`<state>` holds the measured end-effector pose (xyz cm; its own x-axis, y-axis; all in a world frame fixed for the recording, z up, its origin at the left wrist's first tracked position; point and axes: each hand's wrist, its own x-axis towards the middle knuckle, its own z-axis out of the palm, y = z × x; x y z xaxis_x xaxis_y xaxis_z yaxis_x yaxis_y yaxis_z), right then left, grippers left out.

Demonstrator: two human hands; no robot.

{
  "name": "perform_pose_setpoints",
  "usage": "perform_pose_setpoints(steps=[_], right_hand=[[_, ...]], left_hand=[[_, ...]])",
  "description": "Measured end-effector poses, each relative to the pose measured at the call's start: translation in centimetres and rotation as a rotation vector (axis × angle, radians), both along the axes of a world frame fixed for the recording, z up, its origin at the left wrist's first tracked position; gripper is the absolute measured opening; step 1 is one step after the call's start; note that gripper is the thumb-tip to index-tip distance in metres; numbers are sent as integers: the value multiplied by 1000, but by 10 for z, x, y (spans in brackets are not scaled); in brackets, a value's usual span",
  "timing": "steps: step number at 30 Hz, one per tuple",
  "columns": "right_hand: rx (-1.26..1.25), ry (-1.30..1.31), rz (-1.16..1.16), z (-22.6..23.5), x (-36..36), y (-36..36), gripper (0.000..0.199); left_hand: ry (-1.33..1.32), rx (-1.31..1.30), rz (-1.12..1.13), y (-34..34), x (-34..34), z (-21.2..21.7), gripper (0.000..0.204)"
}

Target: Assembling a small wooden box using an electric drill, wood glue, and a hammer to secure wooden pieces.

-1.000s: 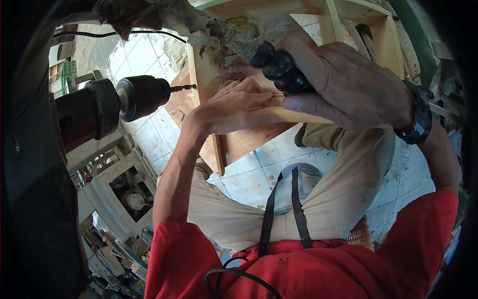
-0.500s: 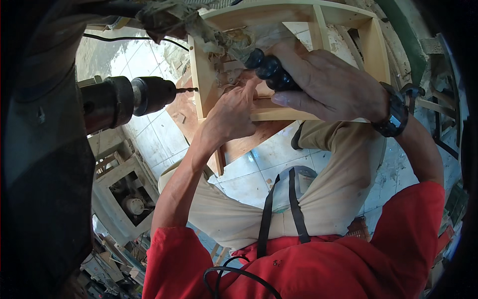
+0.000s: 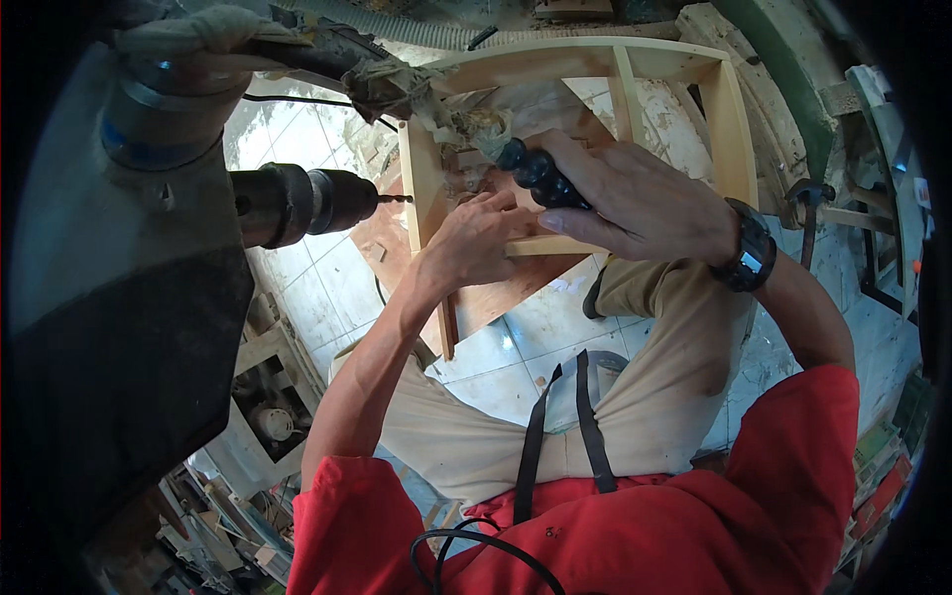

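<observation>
A pale wooden frame (image 3: 428, 183) with a curved far rail and a cross divider lies in front of me. My left hand (image 3: 474, 241) is closed over its near left corner, with some fingertips hidden inside the frame. My right hand (image 3: 650, 198) is wrapped around a black ribbed handle (image 3: 545, 177), whose arm is bound in dusty rags and plastic. From the left, a drill chuck (image 3: 339, 200) holds a dark drill bit (image 3: 395, 198). The bit points sideways at the frame's left side piece, its tip at the wood; whether it has entered is unclear.
The big dark machine body (image 3: 129, 327) fills the left side. A reddish-brown board (image 3: 496, 297) lies beneath the frame, above white floor tiles (image 3: 486, 357). A ribbed hose (image 3: 426, 35) runs along the back. A greyish casing with a round part (image 3: 275, 420) stands low on the left.
The whole view has shifted, so the drill and frame sit farther right. My left hand's raised finger has come down toward the frame. The right hand keeps its hold on the handle.
</observation>
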<state>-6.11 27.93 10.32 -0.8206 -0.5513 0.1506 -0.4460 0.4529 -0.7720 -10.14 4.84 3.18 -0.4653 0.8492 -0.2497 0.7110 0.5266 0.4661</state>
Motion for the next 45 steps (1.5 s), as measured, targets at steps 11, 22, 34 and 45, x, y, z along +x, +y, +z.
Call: perform_pose_setpoints(steps=[11, 22, 34, 45], right_hand=[[-130, -78, -148, 6, 29, -11, 60], [-348, 438, -81, 61, 71, -11, 73], [-855, 1042, -502, 222, 6, -43, 49], [337, 252, -1536, -65, 166, 206, 31]], left_hand=[[-79, 73, -15, -4, -1, -11, 40], [-157, 33, -66, 8, -25, -21, 47], [12, 164, -101, -79, -25, -85, 43], [-205, -63, 129, 22, -14, 12, 51]])
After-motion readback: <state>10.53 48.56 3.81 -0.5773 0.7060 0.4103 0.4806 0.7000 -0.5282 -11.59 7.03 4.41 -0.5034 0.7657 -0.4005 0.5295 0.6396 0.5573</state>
